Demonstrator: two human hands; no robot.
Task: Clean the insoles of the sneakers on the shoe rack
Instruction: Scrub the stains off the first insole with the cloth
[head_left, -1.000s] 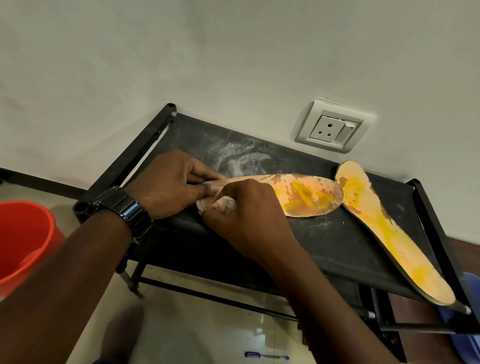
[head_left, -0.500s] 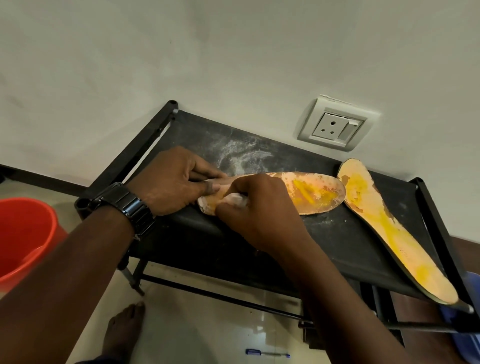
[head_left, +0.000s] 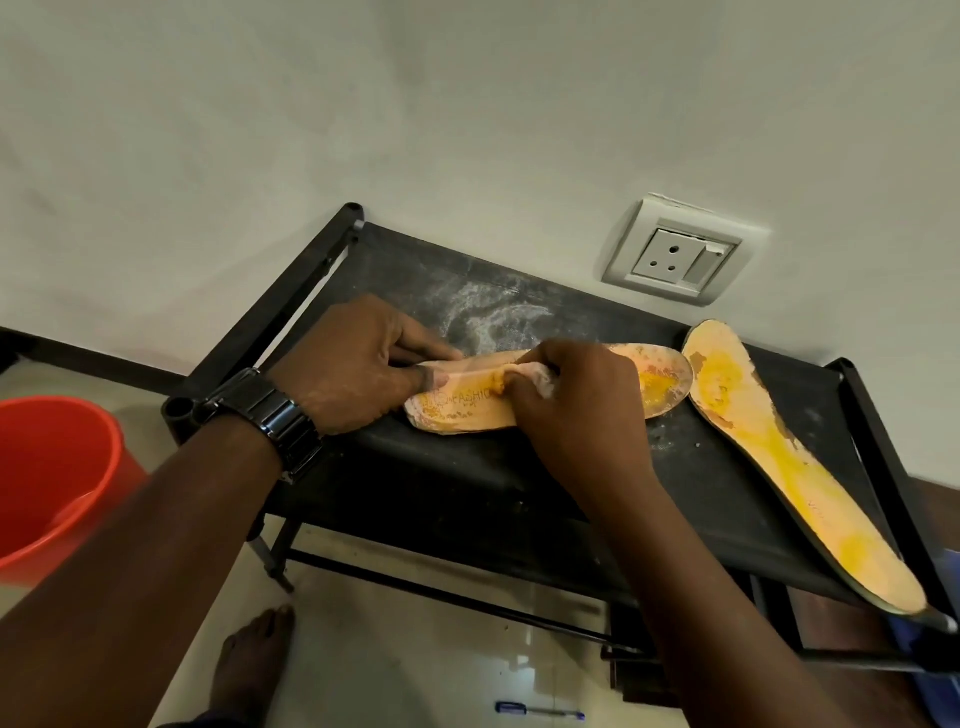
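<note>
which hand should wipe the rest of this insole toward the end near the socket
Right. The right hand grips the cloth on the insole, beside its yellow-stained end; the left hand holds down the opposite end.

I have the left hand (head_left: 358, 364) pinching the nine o'clock end of an orange insole (head_left: 457, 415) on the black shoe rack (head_left: 467, 493). The right hand (head_left: 576, 410) grips a pale cloth (head_left: 540, 376) pressed on the insole's middle. A second insole (head_left: 769, 457) lies at three o'clock, a red bucket (head_left: 57, 467) at nine, a wall socket (head_left: 675, 254) at one.
</note>
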